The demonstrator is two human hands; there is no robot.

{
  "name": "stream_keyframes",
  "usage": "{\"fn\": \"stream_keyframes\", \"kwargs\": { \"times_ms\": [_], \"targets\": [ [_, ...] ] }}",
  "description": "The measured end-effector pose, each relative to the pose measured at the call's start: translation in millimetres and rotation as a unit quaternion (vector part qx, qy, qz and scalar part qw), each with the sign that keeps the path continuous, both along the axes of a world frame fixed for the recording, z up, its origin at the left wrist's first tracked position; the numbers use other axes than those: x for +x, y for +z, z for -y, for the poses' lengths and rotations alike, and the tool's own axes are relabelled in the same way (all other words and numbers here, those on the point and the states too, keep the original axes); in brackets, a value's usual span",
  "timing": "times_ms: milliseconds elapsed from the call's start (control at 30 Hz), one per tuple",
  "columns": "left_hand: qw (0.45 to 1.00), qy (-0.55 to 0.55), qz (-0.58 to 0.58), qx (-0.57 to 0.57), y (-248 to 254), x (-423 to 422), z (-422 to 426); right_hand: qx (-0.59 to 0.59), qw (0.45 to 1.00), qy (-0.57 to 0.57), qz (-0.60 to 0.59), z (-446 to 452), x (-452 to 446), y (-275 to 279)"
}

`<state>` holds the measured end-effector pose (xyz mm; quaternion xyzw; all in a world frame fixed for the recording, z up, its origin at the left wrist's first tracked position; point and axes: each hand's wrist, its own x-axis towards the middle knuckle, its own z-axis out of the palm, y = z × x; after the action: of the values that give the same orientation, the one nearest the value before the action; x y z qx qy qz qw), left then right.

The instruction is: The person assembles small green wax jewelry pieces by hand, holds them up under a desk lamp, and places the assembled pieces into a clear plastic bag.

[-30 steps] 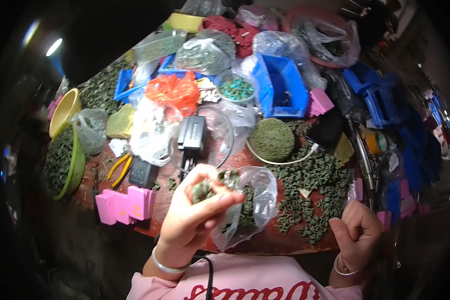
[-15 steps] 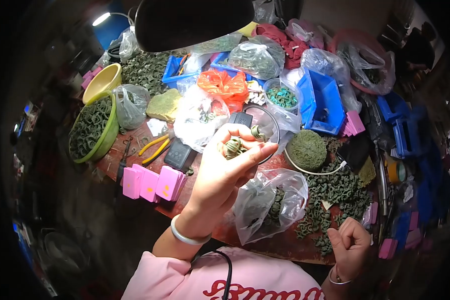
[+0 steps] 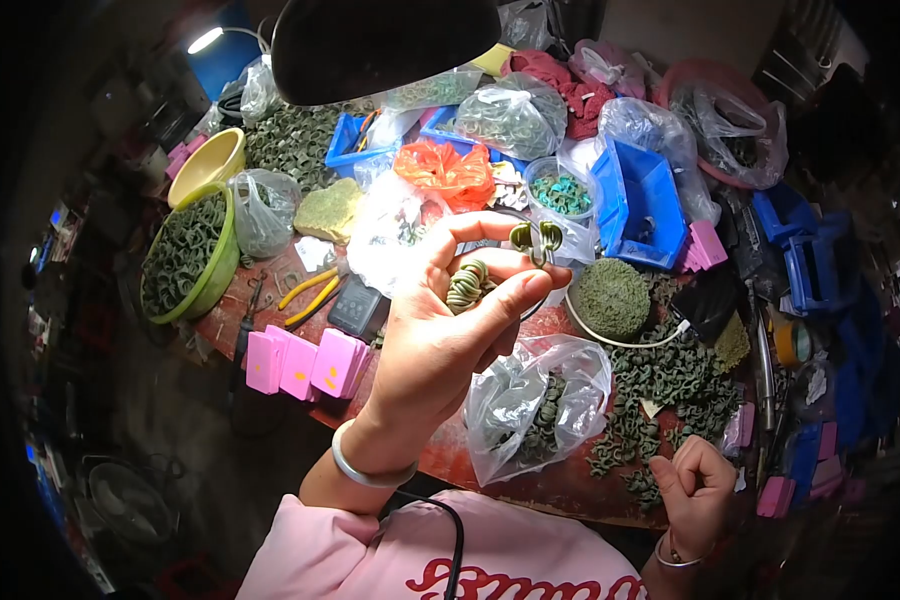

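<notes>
My left hand [image 3: 435, 325] is raised over the middle of the table, its fingers closed. A small dark green curved metal piece [image 3: 536, 240], like an open ring, stands up between its fingertips. Against its palm sits a bunch of similar ringed pieces [image 3: 466, 287]. Low at the right, my right hand [image 3: 702, 488] is curled up by the table's front edge, and whether anything is inside its fingers is hidden. Just beyond it spreads a loose heap of green curved pieces [image 3: 670, 385]. A clear plastic bag [image 3: 495, 425] with more of them lies between the hands.
Pink blocks [image 3: 338, 364] stand at the front left, near yellow-handled pliers [image 3: 308, 297]. A green basin [image 3: 227, 262] of pieces is at the left. Blue bins [image 3: 642, 205], a round green sponge-like pad [image 3: 615, 300] and several bags crowd the back. A dark lamp head [image 3: 385, 50] hangs overhead.
The piece at my left fingertips has come up higher and shows more fully, its open ends visible. My left hand has shifted slightly. My right hand stays nearly still.
</notes>
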<state>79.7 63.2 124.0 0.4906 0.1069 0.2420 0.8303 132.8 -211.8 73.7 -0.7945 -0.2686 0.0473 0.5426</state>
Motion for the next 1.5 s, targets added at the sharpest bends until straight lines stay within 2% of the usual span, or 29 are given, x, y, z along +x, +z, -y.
{"fn": "stream_keyframes", "kwargs": {
  "times_ms": [767,1500],
  "targets": [
    [0.989,0.057,0.016,0.134,6,0,3,-0.015,1.000,0.006,-0.021,0,4,-2],
    [0.998,0.035,0.009,0.044,16,-1,5,-0.039,0.999,0.013,-0.020,2,4,-6]
  ]
}}
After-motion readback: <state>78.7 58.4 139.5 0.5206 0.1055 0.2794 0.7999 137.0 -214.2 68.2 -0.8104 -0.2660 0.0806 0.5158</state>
